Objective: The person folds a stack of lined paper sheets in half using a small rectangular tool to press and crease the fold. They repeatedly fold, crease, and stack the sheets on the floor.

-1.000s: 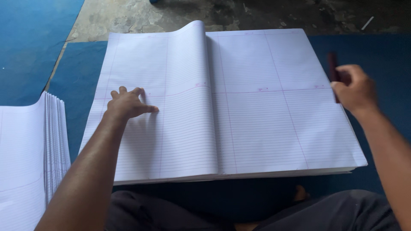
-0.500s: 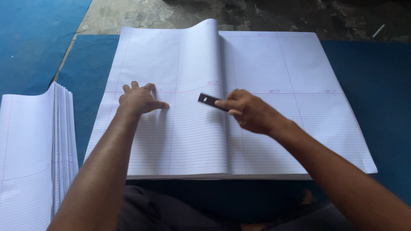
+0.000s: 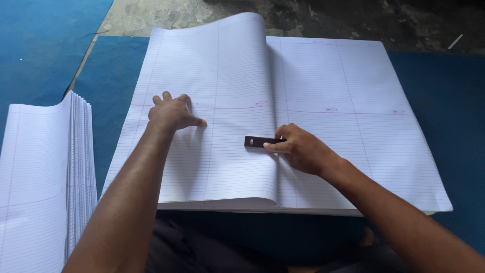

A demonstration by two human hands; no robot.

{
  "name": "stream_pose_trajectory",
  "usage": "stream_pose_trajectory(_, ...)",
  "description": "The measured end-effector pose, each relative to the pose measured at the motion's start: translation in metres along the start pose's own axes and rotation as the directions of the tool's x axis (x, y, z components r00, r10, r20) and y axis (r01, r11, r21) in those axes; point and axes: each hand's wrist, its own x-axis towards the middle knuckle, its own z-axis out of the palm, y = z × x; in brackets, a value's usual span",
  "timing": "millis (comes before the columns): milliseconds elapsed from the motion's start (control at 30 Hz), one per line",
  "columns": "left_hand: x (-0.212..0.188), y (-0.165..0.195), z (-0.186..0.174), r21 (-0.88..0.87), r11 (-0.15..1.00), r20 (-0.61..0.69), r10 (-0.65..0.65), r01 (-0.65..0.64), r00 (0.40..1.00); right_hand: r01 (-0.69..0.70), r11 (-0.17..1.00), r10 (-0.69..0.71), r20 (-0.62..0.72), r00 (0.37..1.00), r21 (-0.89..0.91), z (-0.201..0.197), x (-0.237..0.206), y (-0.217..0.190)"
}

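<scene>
A large stack of white ruled paper sheets lies on a blue mat, with the top sheets folded over toward the left so a fold runs down the middle. My left hand presses flat on the folded left half. My right hand holds a small dark flat strip against the paper just beside the fold, near the middle of the sheet.
A second pile of folded ruled sheets sits at the left, its edges fanned. The blue mat covers the floor around the paper. Bare grey concrete shows at the top. My dark-clothed legs are at the bottom edge.
My right hand came in from the right edge of the sheets to the fold, carrying the dark strip, and has slid it down along the fold. My left hand stays pressed on the left half.
</scene>
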Motion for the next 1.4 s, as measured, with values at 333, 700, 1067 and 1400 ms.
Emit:
stream_pose_trajectory(333, 0.018, 0.002, -0.005, -0.030, 1.000, 0.005, -0.006, 0.006, 1.000, -0.149, 0.989, 0.148, -0.068, 0.987, -0.007, 0.002, 0.058, 0.054)
stream_pose_trajectory(700, 0.059, 0.001, -0.006, -0.009, 1.000, 0.018, -0.010, 0.010, 1.000, -0.478, 0.861, 0.498, -0.093, 0.862, 0.177, 0.007, 0.157, 0.120)
stream_pose_trajectory(1067, 0.095, -0.005, -0.014, 0.025, 0.999, 0.027, 0.021, -0.022, 0.999, -0.571, 0.798, 0.599, -0.145, 0.788, 0.193, 0.011, 0.253, 0.169)
stream_pose_trajectory(1400, 0.136, -0.012, -0.016, 0.031, 0.998, 0.020, 0.046, -0.047, 0.999, -0.607, 0.759, 0.647, -0.181, 0.740, 0.236, 0.020, 0.340, 0.219)
